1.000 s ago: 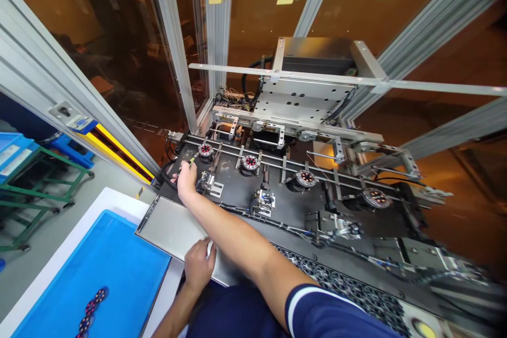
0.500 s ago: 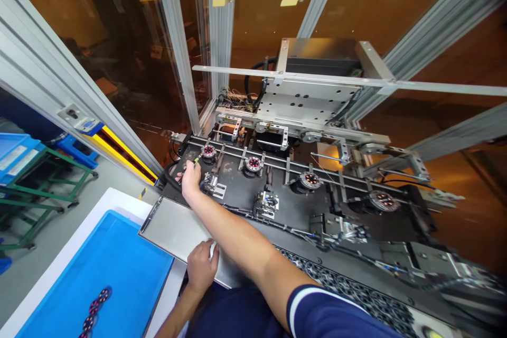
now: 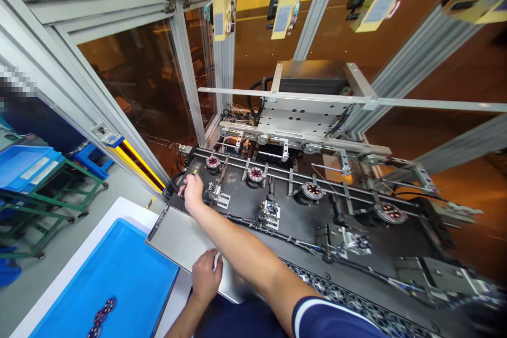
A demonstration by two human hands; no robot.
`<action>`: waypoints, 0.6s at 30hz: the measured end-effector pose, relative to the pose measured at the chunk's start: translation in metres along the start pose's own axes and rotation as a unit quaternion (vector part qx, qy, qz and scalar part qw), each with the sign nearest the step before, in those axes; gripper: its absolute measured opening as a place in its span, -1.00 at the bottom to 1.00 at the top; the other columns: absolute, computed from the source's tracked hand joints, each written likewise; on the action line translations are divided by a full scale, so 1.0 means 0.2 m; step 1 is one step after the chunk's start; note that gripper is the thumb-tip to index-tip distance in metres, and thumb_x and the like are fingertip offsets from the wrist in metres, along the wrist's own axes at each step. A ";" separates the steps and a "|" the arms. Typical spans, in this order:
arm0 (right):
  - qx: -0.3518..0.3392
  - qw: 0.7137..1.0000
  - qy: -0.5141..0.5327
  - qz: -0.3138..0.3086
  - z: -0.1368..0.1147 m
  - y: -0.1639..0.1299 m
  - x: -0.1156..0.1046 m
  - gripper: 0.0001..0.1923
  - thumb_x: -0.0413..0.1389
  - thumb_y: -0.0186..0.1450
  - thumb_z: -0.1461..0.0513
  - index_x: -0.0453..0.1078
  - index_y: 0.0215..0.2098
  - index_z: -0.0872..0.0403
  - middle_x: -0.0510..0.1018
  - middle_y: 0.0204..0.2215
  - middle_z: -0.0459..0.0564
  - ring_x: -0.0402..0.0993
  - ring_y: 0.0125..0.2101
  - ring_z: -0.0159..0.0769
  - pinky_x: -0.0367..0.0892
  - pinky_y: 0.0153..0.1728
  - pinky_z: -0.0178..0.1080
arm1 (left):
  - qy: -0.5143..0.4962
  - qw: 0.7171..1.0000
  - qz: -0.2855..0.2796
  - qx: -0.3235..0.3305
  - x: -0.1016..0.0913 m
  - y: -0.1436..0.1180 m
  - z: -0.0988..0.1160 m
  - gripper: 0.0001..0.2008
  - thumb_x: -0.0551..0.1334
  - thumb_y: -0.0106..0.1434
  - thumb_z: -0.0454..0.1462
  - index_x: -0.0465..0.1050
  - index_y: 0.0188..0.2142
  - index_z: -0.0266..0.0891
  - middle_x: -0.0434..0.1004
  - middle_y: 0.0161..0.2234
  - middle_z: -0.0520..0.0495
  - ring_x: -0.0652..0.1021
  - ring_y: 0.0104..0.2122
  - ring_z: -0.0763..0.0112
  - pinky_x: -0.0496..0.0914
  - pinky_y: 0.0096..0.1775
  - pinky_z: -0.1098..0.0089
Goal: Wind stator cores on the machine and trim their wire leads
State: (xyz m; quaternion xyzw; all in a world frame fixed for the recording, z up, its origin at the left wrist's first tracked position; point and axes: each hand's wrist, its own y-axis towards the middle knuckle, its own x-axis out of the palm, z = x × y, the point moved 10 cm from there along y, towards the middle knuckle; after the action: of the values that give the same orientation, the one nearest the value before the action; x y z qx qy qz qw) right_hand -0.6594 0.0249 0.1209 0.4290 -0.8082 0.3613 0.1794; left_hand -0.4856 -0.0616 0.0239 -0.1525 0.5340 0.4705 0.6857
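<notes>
Slightly withdrawn from the wound stator, right hand pinches a small yellow-green tool (light, stiff; hold mid-shaft); left hand presses fingers flat on the metal tray.

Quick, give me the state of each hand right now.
Left hand: fingers curled, resting on the edge of the grey metal tray; a grip cannot be told.
Right hand: closed on a small yellow-green tool.

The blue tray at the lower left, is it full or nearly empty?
Nearly empty. The blue tray shows mostly bare blue floor; only a short row of small round parts lies near its front edge.
</notes>
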 end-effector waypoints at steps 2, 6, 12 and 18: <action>0.000 0.995 -0.009 -0.095 -0.03 -0.22 0.06 -0.86 0.14 0.33 0.19 0.38 -0.25 0.11 0.33 -0.65 -0.29 0.22 -0.77 -0.52 0.13 -0.78 -0.44 | 0.000 1.000 0.006 0.004 0.00 -0.01 -0.01 -0.74 0.13 0.41 -0.16 0.50 -0.31 -0.25 0.56 -0.46 0.00 0.55 -0.49 0.44 0.44 -0.39 0.39; -0.013 0.980 -0.006 -0.196 -0.15 -0.54 -0.06 -0.67 0.22 0.12 0.13 0.40 -0.17 0.07 0.45 -0.55 -0.23 0.33 -0.73 -0.44 0.27 -0.79 -0.37 | 0.000 1.000 0.015 0.009 0.01 -0.01 -0.02 -0.71 0.14 0.39 -0.13 0.50 -0.39 -0.20 0.57 -0.51 -0.01 0.55 -0.53 0.43 0.42 -0.46 0.40; -0.064 0.997 0.031 -0.013 -0.33 -0.28 -0.63 -0.66 0.17 0.11 0.07 0.29 -0.20 0.03 0.43 -0.45 -0.21 0.39 -0.65 -0.48 0.35 -0.75 -0.42 | 0.000 1.000 0.011 0.013 -0.01 0.02 -0.02 -0.78 0.13 0.38 -0.18 0.53 -0.20 -0.20 0.60 -0.47 -0.05 0.61 -0.50 0.33 0.45 -0.40 0.37; -0.075 0.990 0.072 0.099 -0.27 -0.08 -0.86 -0.74 0.11 0.14 0.09 0.26 -0.24 0.03 0.39 -0.49 -0.26 0.31 -0.69 -0.53 0.25 -0.78 -0.48 | 0.019 0.999 0.001 0.031 0.00 0.06 -0.02 -0.75 0.13 0.38 -0.15 0.52 -0.21 -0.23 0.49 -0.58 0.03 0.55 -0.58 0.35 0.42 -0.45 0.39</action>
State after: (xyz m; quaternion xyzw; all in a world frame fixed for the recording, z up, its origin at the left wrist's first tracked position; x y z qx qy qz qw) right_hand -0.5496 0.1558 0.0624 0.3049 -0.8565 0.3457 0.2323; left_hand -0.4968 -0.0582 0.0261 -0.1397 0.5612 0.4520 0.6792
